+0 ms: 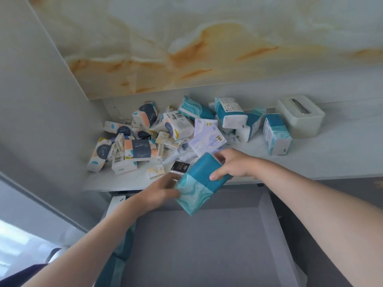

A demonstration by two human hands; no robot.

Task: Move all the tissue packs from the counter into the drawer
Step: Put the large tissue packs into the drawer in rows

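We have a teal tissue pack (200,184) in both hands, held in the air over the front edge of the counter (331,154) and above the open drawer (199,245). Right hand (232,164) is closed on the pack's upper, darker end, thumb on the near face, fingers wrapped behind. Left hand (159,191) is closed on the lower, paler end, fingers tucked under the corner. The pack hangs tilted, long side running from upper right to lower left. The drawer's grey floor looks mostly bare; at its left side, partly hidden under our left arm, teal packs (119,264) seem to be stacked already, and a white pack (116,200) shows at the back left corner. The pile (157,133) on the counter is large and mixed, with a white tissue box (300,114) at the right. To do this step well, we judge it best to lower the pack flat and set it tight beside the ones at the left, long sides matching, so rows build neatly and the room lasts. The wrapper is soft and slick, so we should let go only once it rests on the floor.
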